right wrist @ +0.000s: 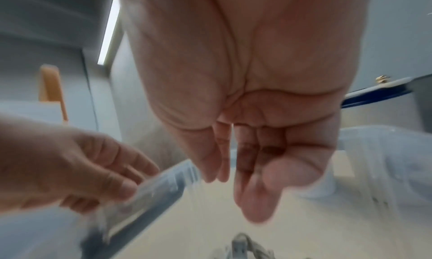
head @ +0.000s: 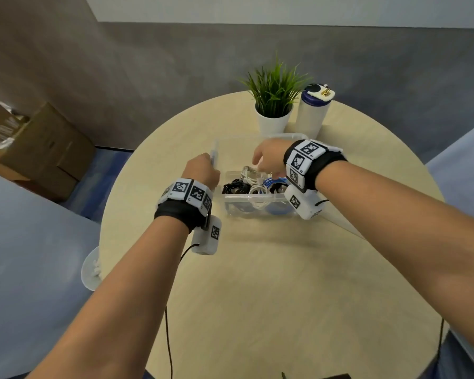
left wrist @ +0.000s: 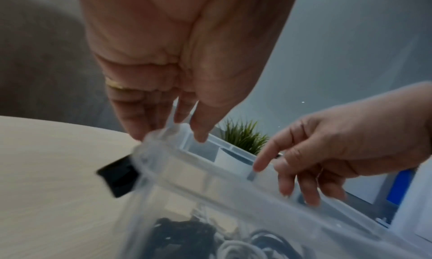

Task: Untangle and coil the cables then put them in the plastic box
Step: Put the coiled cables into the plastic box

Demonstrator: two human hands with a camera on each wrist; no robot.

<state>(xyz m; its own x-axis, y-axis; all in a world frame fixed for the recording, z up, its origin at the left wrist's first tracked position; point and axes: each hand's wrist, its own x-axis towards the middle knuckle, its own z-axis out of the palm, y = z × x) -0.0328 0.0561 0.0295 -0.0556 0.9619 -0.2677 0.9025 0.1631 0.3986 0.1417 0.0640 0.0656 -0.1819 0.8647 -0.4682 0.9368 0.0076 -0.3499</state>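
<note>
**Coiled cables sit boxed as hands take up the lid**

A person stands over a round wooden worktop [head: 257,269] with a clear plastic box [head: 246,207] set near its far side. Inside lie the coiled cables: a black bundle [head: 234,187] on the left, white loops [head: 253,175] in the middle, one of them draped over the near rim, and a blue coil [head: 274,183] on the right. No cable shows loose on the worktop, so the sorting looks all but done.

The left hand [head: 203,169] pinches the corner of a transparent lid [head: 215,155] between thumb and fingers, holding it tilted up at the box's left end, probably to swing it across the opening. The left wrist view shows those fingers [left wrist: 142,115] clamped on the clear edge, with a dark latch [left wrist: 118,176] just below; whether that latch belongs to lid or box cannot be told.

The right hand [head: 268,158] hovers over the box with fingers loosely spread and nothing in its grasp, near the white loops, perhaps to tuck them down so the lid can seat. The draped loop is the likely snag: left over the rim, it could be trapped under the lid.

Behind the box stand a potted plant [head: 274,105] and a white bottle [head: 312,110], well clear of the work.
</note>
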